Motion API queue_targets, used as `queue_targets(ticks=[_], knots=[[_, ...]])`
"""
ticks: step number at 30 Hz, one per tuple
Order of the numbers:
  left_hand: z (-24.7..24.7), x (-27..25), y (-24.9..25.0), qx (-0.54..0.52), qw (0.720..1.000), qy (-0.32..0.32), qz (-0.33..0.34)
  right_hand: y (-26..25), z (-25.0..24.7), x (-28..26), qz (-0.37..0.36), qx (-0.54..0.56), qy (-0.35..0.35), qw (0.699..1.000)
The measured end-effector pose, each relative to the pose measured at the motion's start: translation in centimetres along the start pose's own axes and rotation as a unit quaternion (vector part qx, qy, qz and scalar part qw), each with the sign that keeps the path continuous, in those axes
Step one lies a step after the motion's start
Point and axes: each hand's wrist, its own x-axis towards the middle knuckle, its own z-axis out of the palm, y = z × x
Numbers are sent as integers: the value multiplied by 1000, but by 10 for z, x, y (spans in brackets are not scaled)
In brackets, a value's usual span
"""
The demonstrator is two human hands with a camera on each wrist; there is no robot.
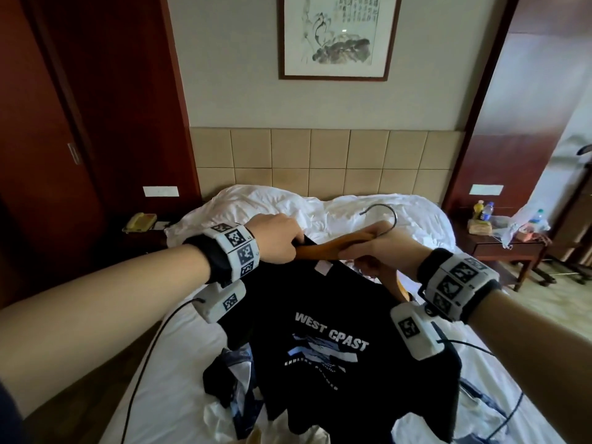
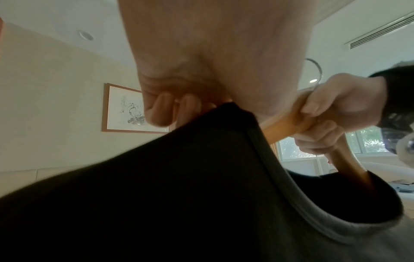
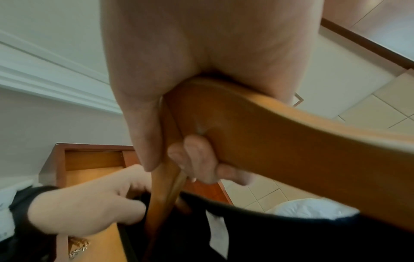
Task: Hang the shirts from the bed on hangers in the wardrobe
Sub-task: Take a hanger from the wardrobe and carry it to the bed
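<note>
A black T-shirt (image 1: 336, 357) with white "WEST COAST" print hangs above the bed (image 1: 166, 363), held up by both hands. My left hand (image 1: 278, 240) pinches its collar (image 2: 224, 113) at the left shoulder. My right hand (image 1: 384, 251) grips the middle of a wooden hanger (image 1: 323, 246) just below its metal hook (image 1: 384, 213). The hanger's right arm (image 2: 349, 159) goes down inside the neck opening; its left arm lies bare above the collar. In the right wrist view my fingers (image 3: 201, 159) curl round the hanger (image 3: 291, 141), with the left hand (image 3: 89, 207) at the collar below.
More clothes (image 1: 234, 389) lie crumpled on the white sheet beneath the shirt. A rumpled duvet (image 1: 288, 206) covers the bed head. A nightstand (image 1: 499, 241) with bottles stands at the right, a phone (image 1: 141, 222) at the left. Dark red wooden panels (image 1: 80, 123) stand at the left.
</note>
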Motion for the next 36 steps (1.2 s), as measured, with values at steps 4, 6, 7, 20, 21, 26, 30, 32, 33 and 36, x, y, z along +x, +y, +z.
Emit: queue_targets(ticks=[4,6,7,20,21,26,30,32,33,36], knots=[[1,0,-10,-1,1000,7,-1,-19,-9,6,1,-30,-9,1000],[1,0,-12,-26,998,50,16,-30,-11,9,-12,-49,-25,998],[0,-2,-10,-45,996,75,25,-37,-11,11,-18,-59,-29,998],[9,21,1,-143,921,355,-72,-54,-22,36,-177,-205,56,961],[6,20,-4,-150,918,357,-83,-44,-29,36,-162,-230,53,958],[-13,17,-23,-193,902,357,-145,-5,-54,26,-127,-340,53,930],[-20,18,-33,-170,902,358,-173,-5,-62,22,-160,-322,96,928],[-21,21,-37,-192,900,353,-171,-2,-66,22,-148,-336,95,925],[-21,21,-38,-198,898,354,-170,1,-68,22,-135,-353,87,922],[-22,21,-41,-208,897,350,-176,10,-75,22,-90,-378,59,920]])
